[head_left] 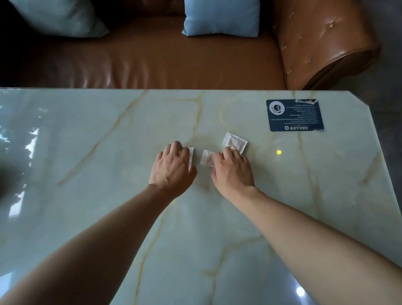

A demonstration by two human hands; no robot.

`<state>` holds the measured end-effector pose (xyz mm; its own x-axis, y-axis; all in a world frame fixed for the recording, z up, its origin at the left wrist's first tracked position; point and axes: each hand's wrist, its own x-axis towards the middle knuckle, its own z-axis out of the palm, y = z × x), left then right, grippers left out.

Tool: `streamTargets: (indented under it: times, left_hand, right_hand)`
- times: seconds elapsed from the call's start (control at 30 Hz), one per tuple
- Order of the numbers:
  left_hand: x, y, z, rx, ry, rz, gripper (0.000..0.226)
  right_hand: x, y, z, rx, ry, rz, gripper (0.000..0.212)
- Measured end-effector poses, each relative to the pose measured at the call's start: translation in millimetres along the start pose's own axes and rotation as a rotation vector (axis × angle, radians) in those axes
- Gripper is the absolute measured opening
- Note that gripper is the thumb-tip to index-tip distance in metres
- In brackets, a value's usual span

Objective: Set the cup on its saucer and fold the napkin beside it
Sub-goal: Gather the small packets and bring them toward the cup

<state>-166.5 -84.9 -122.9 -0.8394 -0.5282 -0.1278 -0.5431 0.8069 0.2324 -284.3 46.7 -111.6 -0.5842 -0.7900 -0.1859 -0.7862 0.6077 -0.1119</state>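
L hand point(172, 165), R hand point(233, 171) hold sachets point(235, 141), card point(294, 114) illegible

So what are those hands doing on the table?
A person has both bare hands on a pale marble table. The left hand covers most of a small white packet. The right hand has its fingertips on a second packet, and a third packet lies right by those fingertips. Whether either hand is pinching its packet is hard to tell. A dark blue card lies further right. No cup, saucer or napkin shows plainly.
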Motion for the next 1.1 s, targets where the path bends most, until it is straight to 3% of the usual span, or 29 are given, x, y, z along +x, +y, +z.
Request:
streamTargets:
  times: [0.13,0.33,0.47,0.6,0.77,0.83,0.97,1.1]
  left_hand:
    - [14.0,13.2,3.3,-0.047,-0.072,-0.143,0.046]
    - [17.4,18.1,3.8,-0.052,-0.083,-0.176,0.024]
    - [23.1,30.4,-5.5,0.024,-0.154,-0.249,0.028]
    - [27.1,39.9,-10.0,0.156,-0.234,-0.246,0.042]
    - [15.1,31.4,-8.0,0.164,-0.153,-0.168,0.038]
    - [10.5,21.7,-6.0,0.002,-0.099,-0.188,0.032]
    - [-2.7,10.3,2.5,-0.476,0.039,-0.393,0.026]
    - [-15.8,15.8,4.9,-0.968,0.093,-0.624,0.033]
  right_hand:
    - [-1.2,-1.3,-0.7,-0.048,-0.021,-0.021,0.016]
    - [-3.6,0.1,-5.6,-0.07,-0.014,-0.039,0.023]
    - [-7.3,0.8,-7.2,-0.083,-0.006,-0.072,0.026]
    - [-11.1,1.4,-8.0,-0.074,-0.003,-0.083,0.028]
    - [-14.3,3.3,-7.1,-0.039,0.01,-0.08,0.024]
    - [-15.0,2.9,-6.9,-0.009,0.022,-0.087,0.023]
    - [-15.1,-1.7,-4.7,0.094,0.051,-0.028,0.023]
    - [-17.8,-15.2,-0.5,0.462,0.059,0.114,0.04]
